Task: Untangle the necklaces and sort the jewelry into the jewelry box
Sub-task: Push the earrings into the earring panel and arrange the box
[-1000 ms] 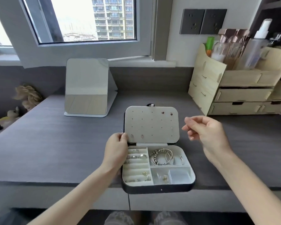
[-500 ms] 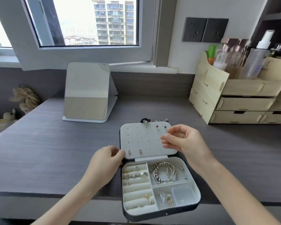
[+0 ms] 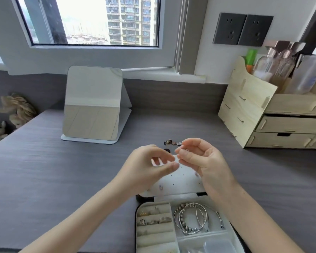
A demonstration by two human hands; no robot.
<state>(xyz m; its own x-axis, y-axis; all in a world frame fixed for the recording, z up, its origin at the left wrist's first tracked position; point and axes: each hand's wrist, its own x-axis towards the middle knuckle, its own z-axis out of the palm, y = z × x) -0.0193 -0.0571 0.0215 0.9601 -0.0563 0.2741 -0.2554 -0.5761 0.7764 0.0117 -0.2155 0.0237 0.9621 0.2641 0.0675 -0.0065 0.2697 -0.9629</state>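
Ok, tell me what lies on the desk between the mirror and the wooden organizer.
Mostly bare grey desk between the mirror and the wooden organizer; only a small cluster of jewelry lies toward its front, by the right hand. Head view.

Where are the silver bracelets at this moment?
Head view, bottom centre: the silver bracelets lie in the far right compartment of the open cream-lined jewelry box, right of its cream ring rolls.

Surface (image 3: 44,170): grey wood grain, matt. My jewelry box (image 3: 136,225): dark smooth shell, pale velvety lining, matt. My bracelets (image 3: 190,220) in it: silver metal, glossy. Far left, mirror (image 3: 93,103): glossy glass. Far right, organizer (image 3: 244,110): pale bare wood, matt.
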